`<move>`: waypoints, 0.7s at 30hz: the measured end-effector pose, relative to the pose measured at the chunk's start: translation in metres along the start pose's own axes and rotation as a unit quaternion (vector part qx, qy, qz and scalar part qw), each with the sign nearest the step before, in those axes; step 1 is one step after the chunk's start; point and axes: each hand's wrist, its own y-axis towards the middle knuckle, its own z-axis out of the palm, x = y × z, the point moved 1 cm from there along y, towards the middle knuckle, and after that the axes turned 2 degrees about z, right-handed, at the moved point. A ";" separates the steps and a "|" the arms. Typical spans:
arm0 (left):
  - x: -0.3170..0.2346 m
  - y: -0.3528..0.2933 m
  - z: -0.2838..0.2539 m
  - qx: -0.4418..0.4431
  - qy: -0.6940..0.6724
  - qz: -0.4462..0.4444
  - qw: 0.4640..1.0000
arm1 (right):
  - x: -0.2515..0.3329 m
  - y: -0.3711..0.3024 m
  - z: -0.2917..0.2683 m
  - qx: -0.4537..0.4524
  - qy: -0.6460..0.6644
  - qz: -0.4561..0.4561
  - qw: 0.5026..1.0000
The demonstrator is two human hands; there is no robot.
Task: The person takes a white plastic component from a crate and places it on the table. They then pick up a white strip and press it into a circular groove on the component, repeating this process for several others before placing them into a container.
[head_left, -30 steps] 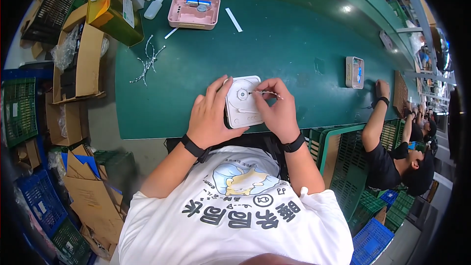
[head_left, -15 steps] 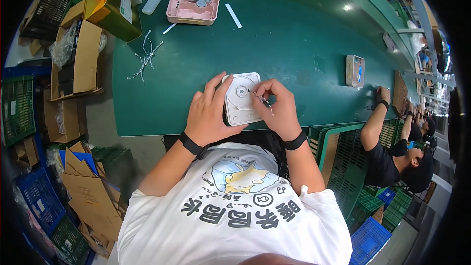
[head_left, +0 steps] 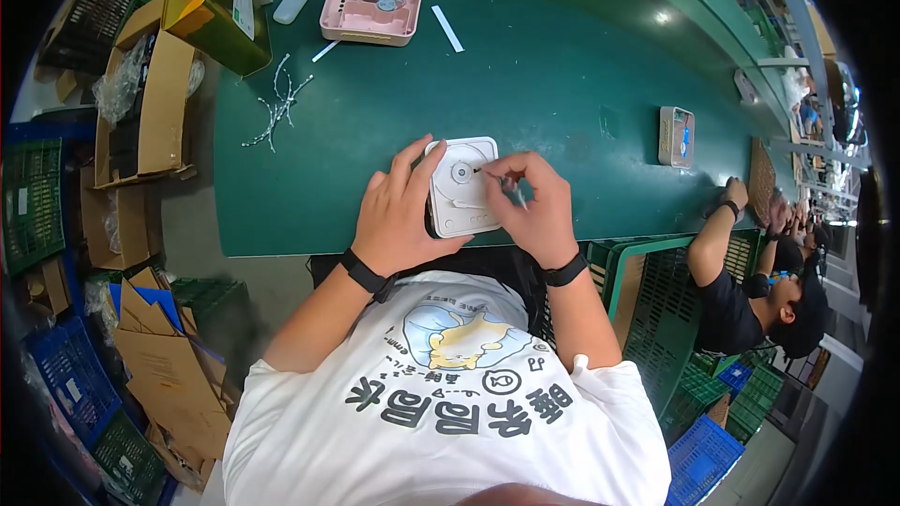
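Observation:
My left hand (head_left: 398, 206) is wrapped round the left side of a white, rounded-square device panel (head_left: 455, 204), holding it near the front edge of the table. A round hub (head_left: 462, 172) sits in the circular recess of the panel. Between the thumb and fingers of my right hand (head_left: 536, 209) is a short twisted wire (head_left: 518, 195), its dark tip close beside the hub. Whether the tip touches the panel I cannot tell. Several similar twisted wires (head_left: 277, 112) lie loosely together on the table to the left.
At the back stands a pink open casing (head_left: 370, 11) with a blue part inside, beside a squeeze bottle (head_left: 296, 0) and white strips (head_left: 447, 29). A metal can (head_left: 214, 19) is at the back left. Another casing (head_left: 676, 136) and a co-worker (head_left: 750, 290) are to the right.
My right fingers have shifted slightly, and the wire's loose end is now more hidden by them. The panel stays in my left hand. The co-worker's hand has moved a little.

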 end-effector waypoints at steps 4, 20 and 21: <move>0.000 -0.002 0.001 -0.001 -0.002 -0.001 1.000 | -0.001 -0.003 0.004 -0.001 0.007 0.089 0.996; 0.000 0.000 0.002 -0.004 0.003 0.004 1.000 | -0.004 0.010 0.000 0.075 0.052 0.094 0.991; 0.000 0.000 0.002 -0.003 0.006 0.002 1.000 | -0.004 0.010 0.002 0.067 0.048 0.091 0.992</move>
